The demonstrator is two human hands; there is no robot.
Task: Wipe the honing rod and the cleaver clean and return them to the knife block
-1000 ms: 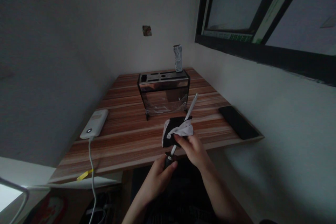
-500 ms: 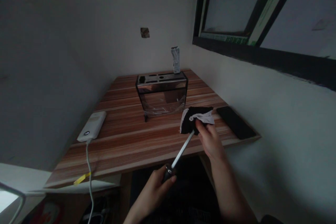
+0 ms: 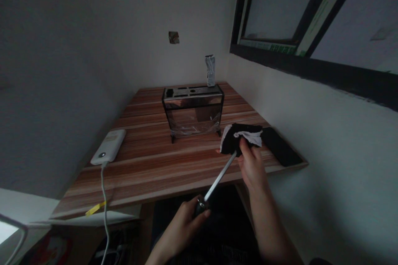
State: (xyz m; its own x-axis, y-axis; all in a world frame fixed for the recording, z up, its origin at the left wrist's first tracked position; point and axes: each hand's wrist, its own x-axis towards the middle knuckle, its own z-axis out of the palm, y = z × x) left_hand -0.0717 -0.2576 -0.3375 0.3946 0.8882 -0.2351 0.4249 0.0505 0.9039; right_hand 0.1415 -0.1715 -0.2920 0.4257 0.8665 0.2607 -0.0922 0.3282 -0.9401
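Two hands here, both busy. The left hand (image 3: 183, 224) is wrapped round the black handle of one slim silvery rod (image 3: 220, 177), slanting over the front edge of one brown striped wood-look table (image 3: 139, 178). The right hand (image 3: 252, 167) pinches one black-and-white cloth (image 3: 229, 140) at the rod's far end, tip hidden. Also there: one flat black phone-like slab (image 3: 281, 147), one white rounded power bank (image 3: 108, 147).

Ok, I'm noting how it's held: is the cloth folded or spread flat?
Folded: the cloth is bunched in the right hand, a white flap lying over black.
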